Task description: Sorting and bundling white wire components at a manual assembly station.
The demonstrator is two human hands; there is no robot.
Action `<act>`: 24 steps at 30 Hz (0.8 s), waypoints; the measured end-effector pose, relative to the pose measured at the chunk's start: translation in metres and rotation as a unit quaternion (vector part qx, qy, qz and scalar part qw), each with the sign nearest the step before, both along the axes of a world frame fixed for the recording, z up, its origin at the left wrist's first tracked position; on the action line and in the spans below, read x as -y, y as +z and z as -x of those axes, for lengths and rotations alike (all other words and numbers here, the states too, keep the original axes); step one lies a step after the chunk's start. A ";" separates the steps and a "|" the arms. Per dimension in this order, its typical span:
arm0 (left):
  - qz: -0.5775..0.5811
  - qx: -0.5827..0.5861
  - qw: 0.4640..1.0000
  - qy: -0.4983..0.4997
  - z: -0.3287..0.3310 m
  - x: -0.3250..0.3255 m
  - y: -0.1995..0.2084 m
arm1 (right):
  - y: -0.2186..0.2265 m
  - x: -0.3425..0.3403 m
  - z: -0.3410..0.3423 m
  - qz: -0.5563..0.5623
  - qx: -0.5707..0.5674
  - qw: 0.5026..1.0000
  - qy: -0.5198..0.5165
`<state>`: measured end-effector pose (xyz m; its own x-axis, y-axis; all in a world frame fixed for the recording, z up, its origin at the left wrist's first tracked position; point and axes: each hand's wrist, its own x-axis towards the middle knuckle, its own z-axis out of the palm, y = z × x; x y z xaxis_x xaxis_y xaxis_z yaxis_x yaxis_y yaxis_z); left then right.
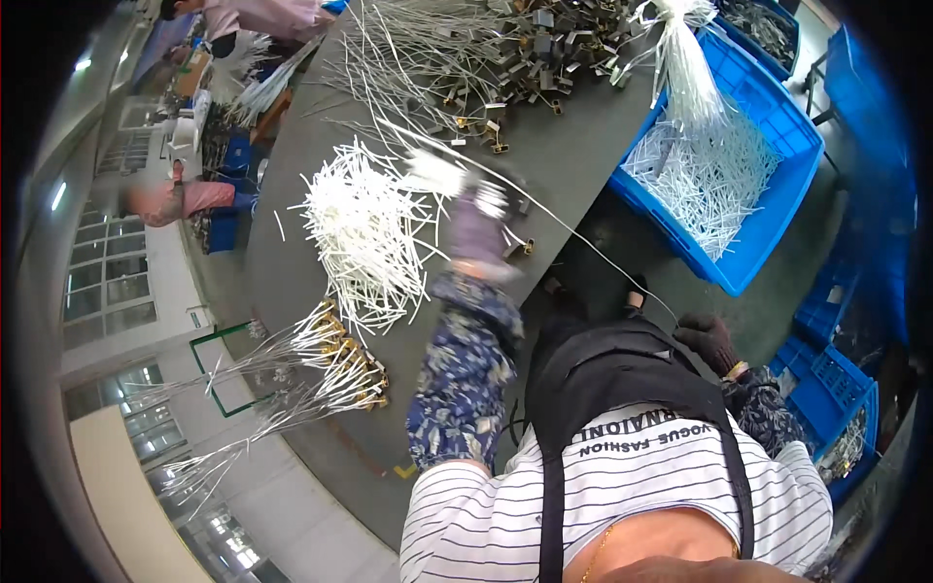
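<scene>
My left hand point(479, 228), in a purple glove, is over the grey table point(292, 112), beside a heap of short white tubes point(364, 233). Motion smears its fingers, and blurred white pieces point(435, 173) show around them. Low at my right side, my right hand point(707, 340) wears a dark glove with its fingers curled. A long thin white cable point(593, 248) runs from the far part of the table, past my left hand, and off the edge to my right hand. Just right of my left hand lies a small brass-coloured part point(528, 247).
Metal parts with wires point(559, 49) are piled at the table's far side. Wired bundles with white sleeves point(340, 360) hang over the left edge. At right stands a blue crate point(768, 233) of white tubes and wires; more crates point(826, 389) sit lower right. Other people point(199, 197) work at left.
</scene>
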<state>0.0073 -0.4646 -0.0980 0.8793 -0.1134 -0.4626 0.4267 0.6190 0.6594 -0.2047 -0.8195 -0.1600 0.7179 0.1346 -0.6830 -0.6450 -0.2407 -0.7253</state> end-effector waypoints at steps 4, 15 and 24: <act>0.018 0.048 0.971 0.232 -0.039 -0.089 0.013 | -0.008 0.007 0.001 0.047 0.025 0.996 0.077; -0.427 0.053 0.896 -0.114 0.093 0.075 -0.018 | -0.009 -0.019 -0.012 0.034 0.054 0.996 0.059; -0.316 0.053 0.940 0.121 0.035 -0.004 -0.007 | 0.020 -0.112 -0.122 -0.082 0.170 0.977 0.102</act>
<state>-0.0282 -0.4601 -0.1048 0.8887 0.3634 -0.2797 0.2361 0.1603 0.9584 -0.0823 -0.7076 -0.1402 0.8461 0.3864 -0.3673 -0.3106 -0.2026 -0.9287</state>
